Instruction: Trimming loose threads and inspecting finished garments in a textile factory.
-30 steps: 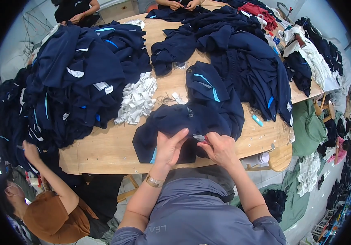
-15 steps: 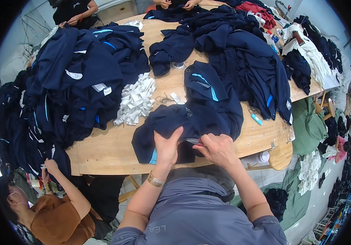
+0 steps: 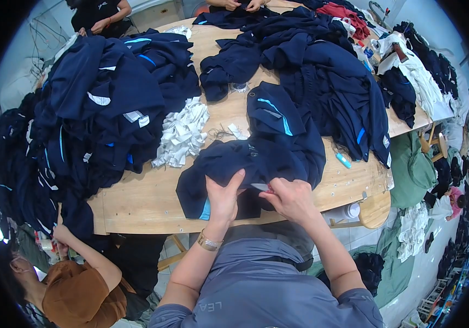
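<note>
A navy garment (image 3: 226, 164) with a light-blue stripe lies bunched at the table's near edge. My left hand (image 3: 223, 197) is closed on its cloth, thumb on top and fingers mostly hidden in the folds. In my right hand (image 3: 290, 197) are red-handled thread snips (image 3: 260, 187), largely covered by my fingers. Their pale metal blade points left toward my left hand, close against the cloth. Whether the blades are parted I cannot tell. Part of the garment (image 3: 278, 112) extends away to the right, showing another light-blue stripe.
White fabric scraps (image 3: 182, 134) lie beside a big navy garment heap (image 3: 108, 93) at left. More navy garments (image 3: 330, 82) cover the right side, near a small turquoise object (image 3: 343, 160). A person in brown (image 3: 84, 292) works at lower left; two others stand across the table (image 3: 136, 210).
The snips' blade has turned slightly, and my right hand has shifted a little. My left hand keeps its hold. The person at lower left has lowered a hand.
</note>
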{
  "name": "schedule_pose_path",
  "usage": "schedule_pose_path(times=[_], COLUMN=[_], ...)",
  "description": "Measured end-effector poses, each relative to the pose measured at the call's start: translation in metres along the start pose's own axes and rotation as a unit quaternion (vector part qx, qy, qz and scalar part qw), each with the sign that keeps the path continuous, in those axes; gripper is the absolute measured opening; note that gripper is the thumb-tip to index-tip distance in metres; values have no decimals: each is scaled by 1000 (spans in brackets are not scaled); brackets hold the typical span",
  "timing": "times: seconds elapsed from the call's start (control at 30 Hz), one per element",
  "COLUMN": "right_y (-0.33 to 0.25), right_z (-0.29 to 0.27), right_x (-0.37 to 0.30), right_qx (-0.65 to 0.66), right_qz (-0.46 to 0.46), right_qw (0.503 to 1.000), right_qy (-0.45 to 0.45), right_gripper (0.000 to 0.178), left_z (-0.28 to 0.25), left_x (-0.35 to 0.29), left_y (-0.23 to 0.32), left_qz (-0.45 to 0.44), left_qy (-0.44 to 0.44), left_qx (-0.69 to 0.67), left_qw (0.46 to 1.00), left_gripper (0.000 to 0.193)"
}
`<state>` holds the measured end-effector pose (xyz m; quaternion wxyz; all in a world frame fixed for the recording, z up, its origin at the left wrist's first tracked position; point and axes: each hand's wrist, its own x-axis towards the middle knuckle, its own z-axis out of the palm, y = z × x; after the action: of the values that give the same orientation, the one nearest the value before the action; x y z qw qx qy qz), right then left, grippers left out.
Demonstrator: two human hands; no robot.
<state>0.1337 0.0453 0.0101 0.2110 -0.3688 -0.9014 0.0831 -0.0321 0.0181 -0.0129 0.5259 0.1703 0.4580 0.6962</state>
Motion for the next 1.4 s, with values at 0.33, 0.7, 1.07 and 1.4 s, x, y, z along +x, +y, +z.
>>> schedule_pose_path(times=[0.33,0.7,1.07,1.4], right_y=[8,20,21,49], right_z=[45,57,67,8], right_x=[-7,-16,-24,-6], right_qx=[170,121,331,904], right_qz=[83,236,293,268], right_qw=[979,948,891,207], right_qy=[72,174,100,262], right_gripper=[45,31,34,12], left_z=[-27,-31,-26,-19], left_x=[18,-26,-20,-9], left_y=[12,-27,-54,18], left_qz=[-174,-163,-345,-190], left_qy=[16,168,106,-95], left_qx=[-179,23,13,-346], left_qw=[968,972,932,914], left_gripper=[16,40,45,37])
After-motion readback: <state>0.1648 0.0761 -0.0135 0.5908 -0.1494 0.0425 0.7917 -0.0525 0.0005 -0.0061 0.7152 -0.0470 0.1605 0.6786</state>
